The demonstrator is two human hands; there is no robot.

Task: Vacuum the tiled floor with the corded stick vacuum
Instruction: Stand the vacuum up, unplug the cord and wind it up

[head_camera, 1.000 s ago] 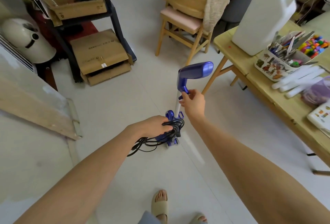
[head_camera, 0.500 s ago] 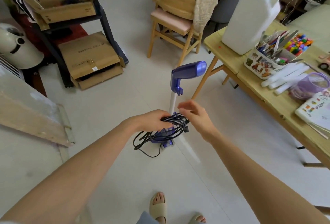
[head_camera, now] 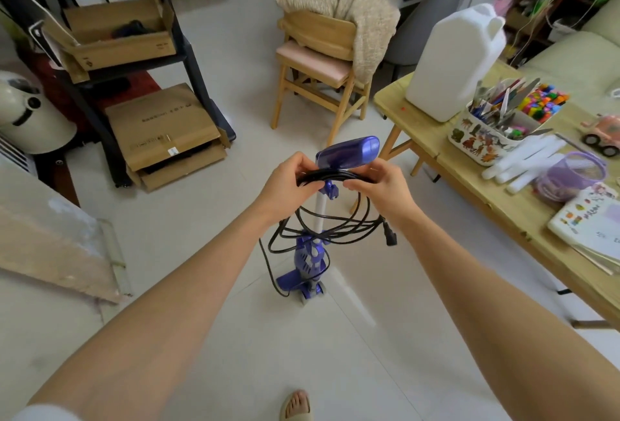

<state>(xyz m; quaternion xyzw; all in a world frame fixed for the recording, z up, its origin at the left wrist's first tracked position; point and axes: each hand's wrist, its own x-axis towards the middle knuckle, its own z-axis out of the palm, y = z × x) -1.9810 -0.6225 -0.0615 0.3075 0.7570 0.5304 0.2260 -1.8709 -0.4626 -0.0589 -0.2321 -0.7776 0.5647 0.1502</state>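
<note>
Two hands on bundled black power cord (head_camera: pixel 335 175): left hand (head_camera: pixel 290 179) and right hand (head_camera: pixel 382 185), each grip closed around coil. Purple stick vacuum (head_camera: pixel 315 246) stands unheld on tiled floor (head_camera: pixel 201 286), between wooden chair (head_camera: pixel 318 61) and worktop (head_camera: pixel 469 165). Long axis near upright, handle (head_camera: pixel 349 150) aims right toward worktop. Risk: loops snag pole, tug topples vacuum; dangling plug (head_camera: pixel 390 236) swings.

No legible text or labels
</note>
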